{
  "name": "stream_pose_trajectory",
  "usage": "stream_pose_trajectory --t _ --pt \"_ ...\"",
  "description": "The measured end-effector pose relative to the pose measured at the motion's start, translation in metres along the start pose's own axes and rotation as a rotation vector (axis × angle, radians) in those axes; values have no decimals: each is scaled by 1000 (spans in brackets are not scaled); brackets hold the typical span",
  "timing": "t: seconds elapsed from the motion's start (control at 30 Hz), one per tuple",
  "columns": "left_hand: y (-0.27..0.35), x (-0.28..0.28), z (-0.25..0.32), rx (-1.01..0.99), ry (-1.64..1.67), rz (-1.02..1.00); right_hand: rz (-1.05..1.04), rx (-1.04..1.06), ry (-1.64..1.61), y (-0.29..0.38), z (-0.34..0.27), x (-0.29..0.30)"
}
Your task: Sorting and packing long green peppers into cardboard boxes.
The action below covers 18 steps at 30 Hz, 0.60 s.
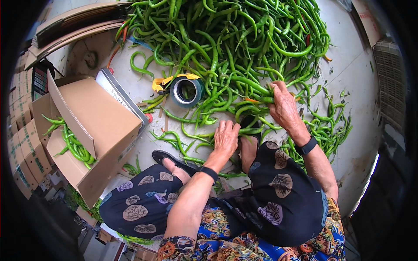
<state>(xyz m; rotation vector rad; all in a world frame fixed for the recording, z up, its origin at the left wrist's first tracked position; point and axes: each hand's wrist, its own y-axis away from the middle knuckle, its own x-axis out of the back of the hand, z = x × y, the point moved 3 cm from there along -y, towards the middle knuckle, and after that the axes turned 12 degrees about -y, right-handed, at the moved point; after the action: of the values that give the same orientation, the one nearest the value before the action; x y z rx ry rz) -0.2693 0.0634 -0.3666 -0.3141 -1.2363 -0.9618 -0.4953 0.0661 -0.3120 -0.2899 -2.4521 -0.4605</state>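
A large heap of long green chili peppers (228,36) lies on the pale tiled floor ahead of me. My right hand (283,102) grips several green peppers (253,86) at the heap's near edge, the fingers closed around their ends. Lower and to the left, my left hand (226,137) is curled over a green pepper (249,131) just above my right shoe; its fingertips are partly hidden. Loose peppers (204,117) are spread around both hands. To the right of my right wrist lies a smaller pile of peppers (329,130).
A yellow tape dispenser with a roll of clear tape (186,90) lies left of the heap. An open cardboard box (101,111) with peppers inside leans on a grey-rimmed scale (122,91). Flattened cartons (78,24) stand behind it. Stacked cartons (27,153) line the far left.
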Motion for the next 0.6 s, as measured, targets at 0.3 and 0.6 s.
stream_pose_trajectory --t 0.3,0.6 --pt "4 81 -22 188 602 -15 155 -228 233 -53 73 5" --pt "7 112 -19 527 1356 -21 -150 -361 -216 -27 17 66"
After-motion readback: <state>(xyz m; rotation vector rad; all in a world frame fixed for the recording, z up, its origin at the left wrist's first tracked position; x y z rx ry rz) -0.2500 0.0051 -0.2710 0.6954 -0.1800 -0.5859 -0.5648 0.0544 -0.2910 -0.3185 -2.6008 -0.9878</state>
